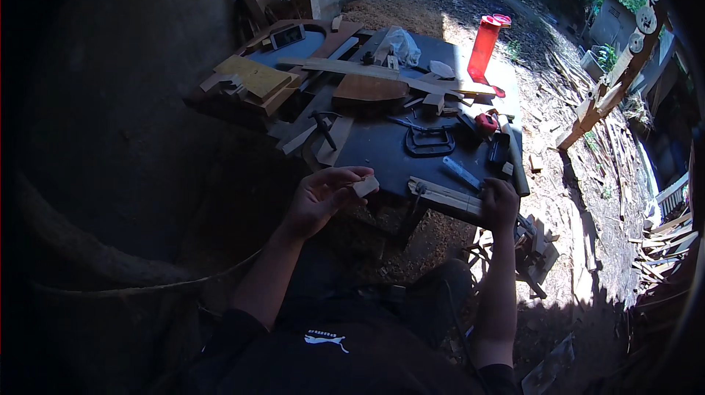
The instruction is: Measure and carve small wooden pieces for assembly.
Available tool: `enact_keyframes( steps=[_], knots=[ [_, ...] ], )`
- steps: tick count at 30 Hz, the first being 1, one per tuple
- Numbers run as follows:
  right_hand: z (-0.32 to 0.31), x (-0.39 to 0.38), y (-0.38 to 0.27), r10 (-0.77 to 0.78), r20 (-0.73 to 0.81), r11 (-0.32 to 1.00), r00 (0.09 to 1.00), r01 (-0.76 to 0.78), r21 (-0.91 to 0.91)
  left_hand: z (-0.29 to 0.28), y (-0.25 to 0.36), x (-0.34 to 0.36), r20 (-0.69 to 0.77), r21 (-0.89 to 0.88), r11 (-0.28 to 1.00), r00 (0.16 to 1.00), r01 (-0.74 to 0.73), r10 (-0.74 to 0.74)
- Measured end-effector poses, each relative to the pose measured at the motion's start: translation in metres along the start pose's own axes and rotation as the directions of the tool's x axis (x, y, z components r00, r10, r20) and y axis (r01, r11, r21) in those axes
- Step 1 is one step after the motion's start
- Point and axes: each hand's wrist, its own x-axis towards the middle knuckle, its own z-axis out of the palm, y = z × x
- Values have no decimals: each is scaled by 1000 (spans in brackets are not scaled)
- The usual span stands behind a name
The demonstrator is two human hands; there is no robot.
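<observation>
My left hand [323, 200] is closed in a pinch on a small pale wood block [366, 186], held up just off the table's near edge. To its right, my right hand [501, 205] has its fingers curled at the right end of a light wood strip [449, 197]. That strip lies along the near edge of the dark table, with a dark clamp part [420, 189] at its left end. A flat bluish strip [460, 172] reaches close to my right fingertips. Whether those fingers grip it, I cannot tell.
On the dark table [378, 149] lie a black C-clamp [429, 151], a hammer [324, 131], a red tape measure [485, 124] and several boards [371, 88]. A tall red container [483, 50] stands at the far right. A phone [287, 37] leans at the back left. Wood scraps [540, 255] lie below.
</observation>
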Motion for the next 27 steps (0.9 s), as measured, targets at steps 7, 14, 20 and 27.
enact_keyframes(
  steps=[7, 14, 20, 27],
  knots=[
    [8, 1, 0, -47, -42, 999, 998, 45, -26, -8, -23, 9, -128, 367, 930, 989, -16, 68],
    [7, 2, 8, -2, -24, 1000, 1000, 1, -31, 3, -54, 57, 77, 877, 466, 992, -115, 100],
    [7, 1, 6, 3, -37, 1000, 999, -4, -25, -11, -78, 89, 153, 925, 353, 988, -144, 1],
    [3, 4, 3, 8, -29, 1000, 1000, -9, -17, -9, -77, 122, 237, 933, 279, 971, -229, 2]
  ],
)
